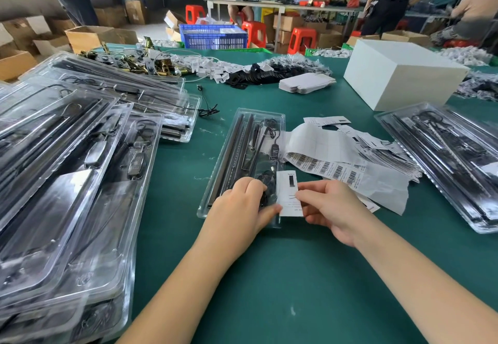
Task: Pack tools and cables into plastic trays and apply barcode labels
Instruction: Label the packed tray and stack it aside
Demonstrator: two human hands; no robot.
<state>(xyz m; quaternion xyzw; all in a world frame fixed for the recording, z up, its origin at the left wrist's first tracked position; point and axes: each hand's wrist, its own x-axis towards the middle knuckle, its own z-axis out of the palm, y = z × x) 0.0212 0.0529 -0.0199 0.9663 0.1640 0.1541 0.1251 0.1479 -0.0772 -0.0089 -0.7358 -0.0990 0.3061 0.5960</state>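
A clear plastic tray (237,139) lies on the green table in front of me, holding long dark rods, a black cable and a small controller. My left hand (237,209) rests on the tray's near end, fingers curled over the coiled cable, thumb against a white printed card (289,192). My right hand (331,206) pinches the card's right edge at the tray's near right corner. A strip of barcode labels (323,167) lies just right of the tray on white backing paper.
Stacks of filled clear trays (67,168) cover the left side; further trays (444,155) lie at the right. A white box (398,74), flat cartons (304,82), and piles of black and white parts sit further back. People work at far tables.
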